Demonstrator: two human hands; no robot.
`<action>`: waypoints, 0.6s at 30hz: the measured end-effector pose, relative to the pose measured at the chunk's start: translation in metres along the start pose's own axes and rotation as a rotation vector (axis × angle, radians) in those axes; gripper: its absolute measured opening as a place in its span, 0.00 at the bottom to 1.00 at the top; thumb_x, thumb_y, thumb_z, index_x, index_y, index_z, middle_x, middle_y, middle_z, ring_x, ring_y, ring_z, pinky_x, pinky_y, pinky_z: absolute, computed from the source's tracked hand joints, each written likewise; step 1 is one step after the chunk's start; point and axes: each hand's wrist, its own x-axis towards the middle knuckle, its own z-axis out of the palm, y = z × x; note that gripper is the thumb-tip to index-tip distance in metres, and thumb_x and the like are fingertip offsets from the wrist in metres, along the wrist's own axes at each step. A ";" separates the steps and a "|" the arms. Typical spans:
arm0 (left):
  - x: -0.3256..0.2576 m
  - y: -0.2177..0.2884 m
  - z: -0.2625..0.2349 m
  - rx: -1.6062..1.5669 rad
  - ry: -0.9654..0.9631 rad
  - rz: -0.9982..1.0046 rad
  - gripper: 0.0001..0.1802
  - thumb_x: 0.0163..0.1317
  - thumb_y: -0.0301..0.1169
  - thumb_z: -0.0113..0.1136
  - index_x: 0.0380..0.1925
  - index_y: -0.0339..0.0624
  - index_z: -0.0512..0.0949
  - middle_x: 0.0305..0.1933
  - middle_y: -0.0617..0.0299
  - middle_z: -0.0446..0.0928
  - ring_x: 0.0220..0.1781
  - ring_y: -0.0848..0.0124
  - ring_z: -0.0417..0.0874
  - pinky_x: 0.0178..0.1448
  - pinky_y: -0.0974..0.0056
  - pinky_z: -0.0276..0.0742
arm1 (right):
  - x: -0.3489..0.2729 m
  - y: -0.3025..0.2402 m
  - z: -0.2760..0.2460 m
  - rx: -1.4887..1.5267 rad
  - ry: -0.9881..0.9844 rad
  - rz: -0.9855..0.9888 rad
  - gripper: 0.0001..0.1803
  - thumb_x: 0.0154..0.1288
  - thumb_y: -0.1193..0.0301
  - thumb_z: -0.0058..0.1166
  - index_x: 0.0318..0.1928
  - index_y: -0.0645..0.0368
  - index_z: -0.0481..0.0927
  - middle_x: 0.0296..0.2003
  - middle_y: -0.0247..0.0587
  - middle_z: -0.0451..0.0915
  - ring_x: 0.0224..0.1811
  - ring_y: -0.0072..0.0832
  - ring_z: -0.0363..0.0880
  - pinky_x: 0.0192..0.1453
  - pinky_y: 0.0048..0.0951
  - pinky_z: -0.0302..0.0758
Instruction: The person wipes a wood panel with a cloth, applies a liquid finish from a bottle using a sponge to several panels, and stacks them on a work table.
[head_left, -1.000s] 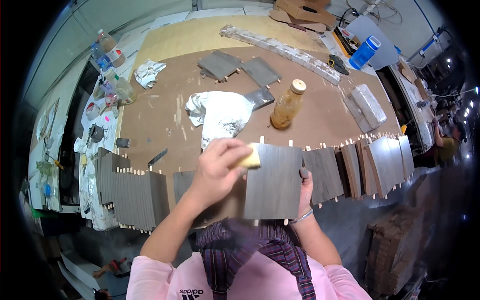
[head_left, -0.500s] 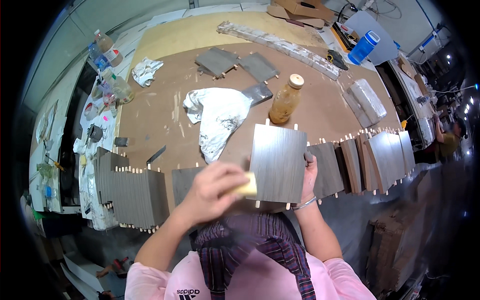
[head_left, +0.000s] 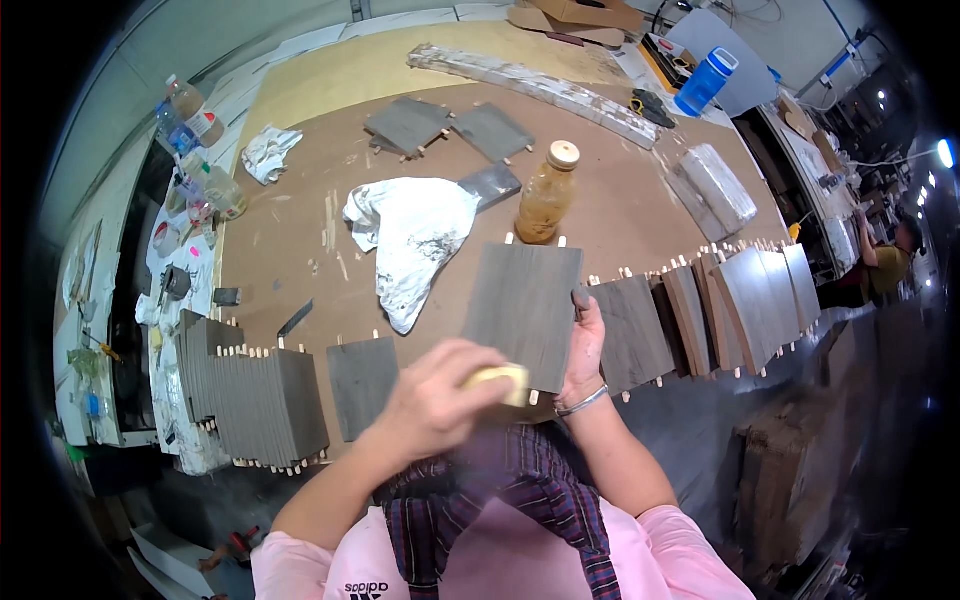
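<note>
My left hand (head_left: 432, 398) is closed around a small pale-yellow sponge (head_left: 515, 376) at the lower left corner of a grey wood-grain panel (head_left: 525, 310). Short wooden dowels stick out of the panel's top and bottom edges. My right hand (head_left: 585, 352) grips the panel by its right edge, with a dark tip showing on the thumb. The panel is held up and tilted in front of my body. A similar panel (head_left: 364, 390) stands to the left, beyond my left hand. Whether the sponge touches the panel's face is hard to tell.
Stacked doweled panels stand at the left (head_left: 295, 400) and in a row at the right (head_left: 740, 305). On the brown table lie a stained white cloth (head_left: 415, 235), a bottle of amber liquid (head_left: 547, 200) and a wrapped block (head_left: 722, 190). A co-worker (head_left: 885, 255) is at far right.
The held panel has tilted and lost its bright sheen. My left hand with the sponge has shifted slightly right and down against the panel's lower left. The whole view has shifted a little.
</note>
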 end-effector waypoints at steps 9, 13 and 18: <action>0.011 0.011 0.002 -0.065 0.061 0.036 0.22 0.38 0.18 0.62 0.38 0.46 0.82 0.44 0.57 0.79 0.42 0.57 0.80 0.44 0.59 0.80 | 0.004 0.006 0.007 -0.024 0.043 0.031 0.31 0.66 0.50 0.41 0.59 0.62 0.72 0.54 0.48 0.77 0.55 0.41 0.77 0.60 0.42 0.74; -0.009 -0.010 -0.006 0.049 -0.003 -0.063 0.18 0.40 0.16 0.60 0.35 0.44 0.81 0.43 0.58 0.79 0.43 0.56 0.80 0.45 0.58 0.79 | 0.002 -0.003 -0.001 0.089 -0.044 0.004 0.31 0.66 0.50 0.41 0.58 0.62 0.72 0.54 0.48 0.77 0.55 0.41 0.77 0.61 0.43 0.73; -0.019 -0.014 -0.020 0.066 0.100 -0.153 0.19 0.37 0.15 0.60 0.34 0.41 0.81 0.43 0.56 0.80 0.44 0.54 0.79 0.47 0.55 0.77 | 0.001 -0.008 -0.031 0.066 -0.084 -0.023 0.31 0.66 0.52 0.42 0.61 0.60 0.71 0.59 0.48 0.75 0.59 0.42 0.75 0.64 0.44 0.70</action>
